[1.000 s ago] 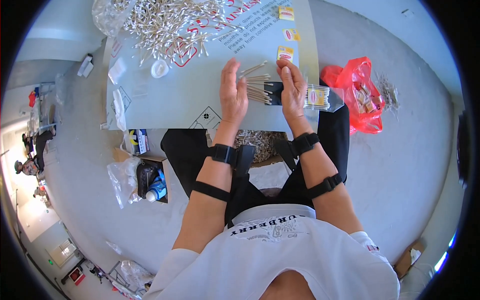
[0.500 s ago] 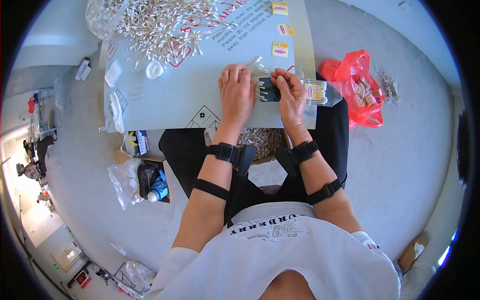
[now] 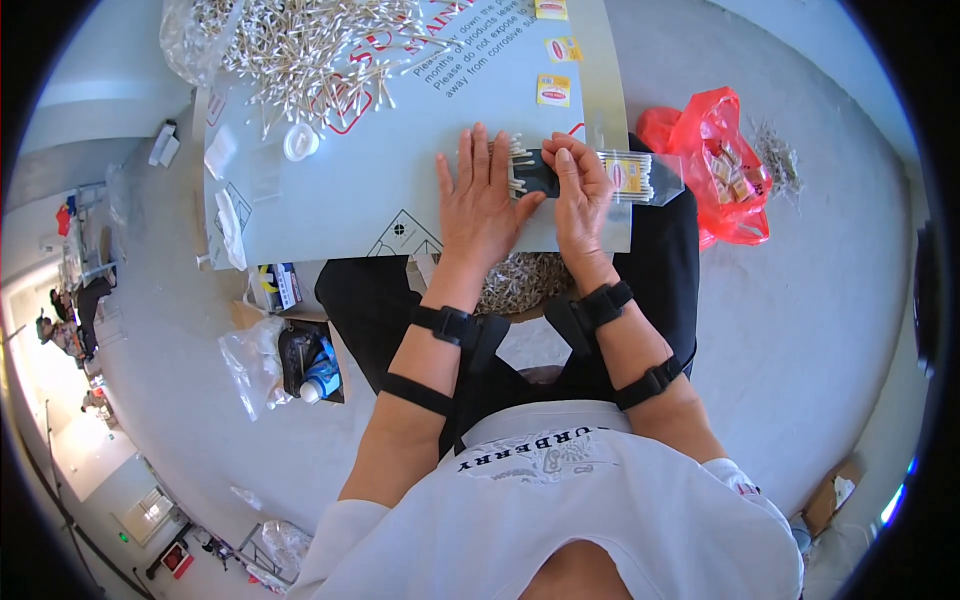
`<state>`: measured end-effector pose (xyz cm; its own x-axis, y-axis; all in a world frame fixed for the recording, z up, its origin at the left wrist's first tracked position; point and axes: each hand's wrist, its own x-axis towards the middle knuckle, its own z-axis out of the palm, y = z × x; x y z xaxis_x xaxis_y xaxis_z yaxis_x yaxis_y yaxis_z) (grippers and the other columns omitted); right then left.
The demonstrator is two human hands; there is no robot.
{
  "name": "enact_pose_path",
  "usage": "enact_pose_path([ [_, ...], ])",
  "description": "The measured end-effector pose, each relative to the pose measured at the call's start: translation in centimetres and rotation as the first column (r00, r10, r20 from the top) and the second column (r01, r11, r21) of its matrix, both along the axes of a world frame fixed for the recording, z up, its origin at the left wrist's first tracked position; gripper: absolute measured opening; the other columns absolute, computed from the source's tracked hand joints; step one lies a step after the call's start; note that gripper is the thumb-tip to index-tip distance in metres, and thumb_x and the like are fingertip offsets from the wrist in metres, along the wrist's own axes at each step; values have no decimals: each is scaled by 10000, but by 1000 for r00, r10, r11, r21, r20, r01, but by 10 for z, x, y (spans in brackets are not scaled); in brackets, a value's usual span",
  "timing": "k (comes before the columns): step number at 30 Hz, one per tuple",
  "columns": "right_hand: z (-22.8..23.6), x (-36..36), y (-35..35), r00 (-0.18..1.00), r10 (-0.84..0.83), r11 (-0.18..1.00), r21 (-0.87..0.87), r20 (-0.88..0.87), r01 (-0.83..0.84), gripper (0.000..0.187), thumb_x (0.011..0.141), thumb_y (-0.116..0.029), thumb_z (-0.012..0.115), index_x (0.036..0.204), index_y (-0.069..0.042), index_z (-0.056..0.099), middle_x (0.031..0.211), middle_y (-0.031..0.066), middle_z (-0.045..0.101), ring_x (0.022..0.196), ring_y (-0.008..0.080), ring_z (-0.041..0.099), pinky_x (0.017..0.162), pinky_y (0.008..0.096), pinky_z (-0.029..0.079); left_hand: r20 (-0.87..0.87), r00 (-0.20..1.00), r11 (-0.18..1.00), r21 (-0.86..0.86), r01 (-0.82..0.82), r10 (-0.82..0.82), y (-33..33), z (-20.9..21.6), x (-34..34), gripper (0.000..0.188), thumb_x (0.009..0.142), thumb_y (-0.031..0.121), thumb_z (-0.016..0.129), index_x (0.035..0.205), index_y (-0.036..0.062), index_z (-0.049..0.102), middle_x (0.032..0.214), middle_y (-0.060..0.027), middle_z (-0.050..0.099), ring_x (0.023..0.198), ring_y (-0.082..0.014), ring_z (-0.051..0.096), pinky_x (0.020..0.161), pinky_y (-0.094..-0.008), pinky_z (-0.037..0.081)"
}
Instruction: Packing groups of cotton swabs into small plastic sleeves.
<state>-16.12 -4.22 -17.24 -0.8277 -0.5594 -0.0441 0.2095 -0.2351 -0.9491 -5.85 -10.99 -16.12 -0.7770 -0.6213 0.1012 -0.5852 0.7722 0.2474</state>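
My left hand (image 3: 478,205) lies flat on the sheet-covered tabletop, fingers stretched and thumb out to the right. Against its fingers is a small row of cotton swabs (image 3: 517,165), partly covered by the hand. A dark flat piece (image 3: 538,175) sits between the two hands. My right hand (image 3: 582,190) is closed in a pinch at the right end of that piece; what lies between the fingertips is hidden. Just right of it lies a clear plastic bag (image 3: 668,178) with swabs and a yellow card (image 3: 626,177) inside.
Loose swabs (image 3: 310,50) are heaped at the far left beside a plastic bag (image 3: 195,45). Yellow cards (image 3: 553,90) line the far right of the tabletop (image 3: 340,200). A round white container (image 3: 300,142) stands left. A red bag (image 3: 690,125) lies off the right edge; a swab-filled box (image 3: 520,280) is below.
My left hand has gone from curled fingers to a flat spread, its thumb now reaching toward the dark piece. The swabs there sit in a tighter row. My right hand keeps its pinch.
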Motion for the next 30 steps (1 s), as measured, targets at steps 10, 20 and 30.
enact_pose_path([
  [10, 1, 0, -6, 991, -69, 998, -16, -116, 68, 241, 1014, -134, 477, 1152, 24, 595, 1208, 99, 594, 1109, 163, 549, 966, 277, 436, -505, 828, 957, 264, -118, 242, -31, -14, -15, 483, 992, 340, 464, 1305, -29, 469, 1440, -217, 386, 1364, -352, 334, 1123, -463, 248],
  [20, -4, -26, -43, 972, 163, 987, 30, -168, -161, 332, 1016, -215, 489, 1202, 45, 579, 1143, 134, 637, 1091, 189, 587, 956, 296, 450, -642, 721, 790, 571, 224, 260, -51, -8, -27, 371, 1025, 305, 446, 1179, 8, 605, 1083, -109, 647, 1011, -181, 596, 953, -298, 425],
  [30, -1, 3, -13, 986, -18, 998, 57, -167, 28, 383, 1038, -233, 432, 1276, 48, 537, 1273, 125, 564, 1210, 188, 518, 1059, 307, 405, -726, 425, 721, 660, 211, 540, -23, -10, -15, 474, 1027, 366, 416, 1275, -25, 518, 1283, -149, 535, 1204, -230, 483, 1056, -365, 351],
])
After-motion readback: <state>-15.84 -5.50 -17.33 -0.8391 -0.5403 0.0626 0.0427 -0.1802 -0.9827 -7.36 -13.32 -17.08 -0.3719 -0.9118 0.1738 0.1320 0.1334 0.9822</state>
